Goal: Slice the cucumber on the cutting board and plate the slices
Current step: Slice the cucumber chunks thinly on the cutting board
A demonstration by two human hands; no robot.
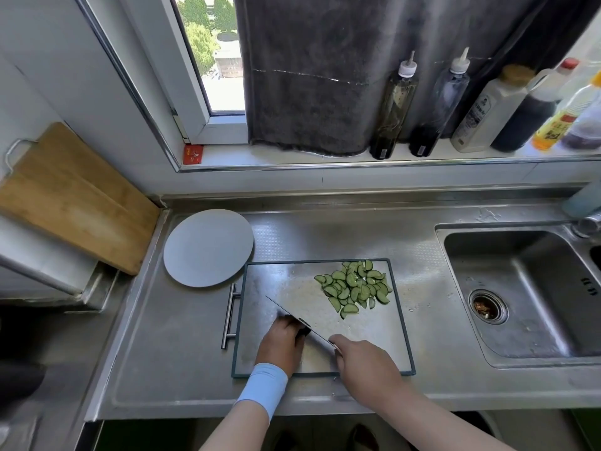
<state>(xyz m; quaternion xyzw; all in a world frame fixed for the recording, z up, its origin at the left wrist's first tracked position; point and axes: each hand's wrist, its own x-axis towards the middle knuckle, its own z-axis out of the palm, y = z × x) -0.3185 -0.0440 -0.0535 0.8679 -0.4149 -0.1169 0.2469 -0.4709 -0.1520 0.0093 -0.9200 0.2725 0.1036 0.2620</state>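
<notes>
Fingers (336,339) of our right hand (364,362) wrap the knife (276,303); left hand (281,341) pinches a cucumber stub (304,331).
Blade half-hides the stub; slices (356,286) piled on cutting board (276,288), plate (208,247) just beside, sink (520,288) right.

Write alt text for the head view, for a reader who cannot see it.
The right hand holds a knife over a cutting board, the left hand beside the blade. Cucumber slices lie piled on the board; a plate sits at its left.
</notes>
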